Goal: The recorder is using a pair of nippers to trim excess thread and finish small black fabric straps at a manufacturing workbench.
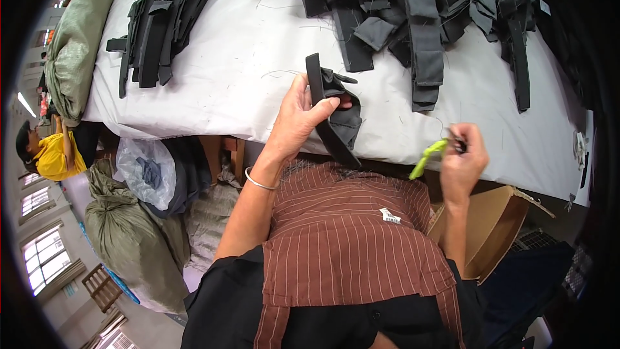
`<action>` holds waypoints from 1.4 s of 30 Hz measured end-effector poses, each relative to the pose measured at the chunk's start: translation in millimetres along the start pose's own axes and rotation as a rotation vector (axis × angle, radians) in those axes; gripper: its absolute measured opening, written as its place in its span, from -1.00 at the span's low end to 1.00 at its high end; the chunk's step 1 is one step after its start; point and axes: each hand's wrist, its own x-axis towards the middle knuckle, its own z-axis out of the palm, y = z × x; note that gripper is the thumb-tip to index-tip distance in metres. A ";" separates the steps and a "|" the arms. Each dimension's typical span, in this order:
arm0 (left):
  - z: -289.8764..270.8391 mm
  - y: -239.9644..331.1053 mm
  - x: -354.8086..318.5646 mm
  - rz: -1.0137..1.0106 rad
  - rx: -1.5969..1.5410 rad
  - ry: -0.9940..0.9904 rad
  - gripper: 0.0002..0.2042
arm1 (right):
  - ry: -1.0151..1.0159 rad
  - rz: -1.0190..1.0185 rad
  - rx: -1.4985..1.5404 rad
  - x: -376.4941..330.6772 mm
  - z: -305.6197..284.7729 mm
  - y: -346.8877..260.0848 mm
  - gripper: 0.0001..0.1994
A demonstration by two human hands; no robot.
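My left hand point(301, 116) is closed on a black fabric strap piece point(337, 130), its thumb pressed on the folded cloth. One stiff, flat band of the piece stands on edge, and looser folds hang to its right. The piece is held above the near edge of the white-covered table. Off to the right, my right hand point(464, 155) is curled round a small dark tool point(459, 145), mostly hidden by the fingers; it looks like thread snips. A neon yellow-green cloth strip point(427, 158) hangs from that hand. The two hands are apart.
A tangled heap of black strap pieces point(423, 39) covers the table's far right. A neater stack point(165, 26) lies at the far left. Loose threads dot the white cover point(239, 77). Below are sacks point(129, 226), a plastic-lined bag point(152, 174) and a cardboard box point(484, 229).
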 end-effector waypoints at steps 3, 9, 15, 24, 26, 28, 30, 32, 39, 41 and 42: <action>-0.4 0.5 -0.5 0.001 0.004 -0.002 -0.59 | 0.013 0.172 -0.094 5.8 -26.2 12.1 -0.83; 1.8 -3.4 -0.6 0.007 0.007 0.014 -0.61 | -0.362 -0.090 0.125 0.7 5.9 -39.0 -0.70; 5.3 -5.9 -4.7 0.033 0.020 0.018 -0.63 | -0.435 -0.281 0.004 -6.5 32.4 -55.2 -0.89; 3.8 -8.3 -6.1 0.049 0.035 0.021 -0.63 | -0.446 -0.437 -0.251 -9.1 50.1 -65.3 -0.89; 3.8 -7.4 -4.9 0.050 0.035 0.021 -0.63 | -0.438 -0.443 -0.258 -9.9 53.0 -64.5 -0.89; 3.7 -6.0 -4.4 0.038 0.031 0.016 -0.63 | -0.429 -0.448 -0.266 -9.7 54.3 -63.9 -0.89; 3.8 -6.4 -3.8 0.035 0.023 0.015 -0.63 | -0.423 -0.450 -0.234 -8.9 54.8 -63.6 -0.88; 3.6 -5.9 -4.0 0.034 0.017 0.017 -0.63 | -0.404 -0.479 -0.221 -8.9 57.4 -62.3 -0.88; 3.4 -6.7 -4.9 0.032 0.028 0.017 -0.62 | -0.381 -0.516 -0.186 -10.2 60.1 -59.6 -0.88; 2.8 -6.1 -5.2 0.027 0.034 0.019 -0.62 | -0.377 -0.519 -0.180 -10.2 61.3 -59.5 -0.87; 2.7 -6.0 -5.4 0.028 0.031 0.020 -0.62 | -0.374 -0.522 -0.175 -10.2 61.9 -59.5 -0.87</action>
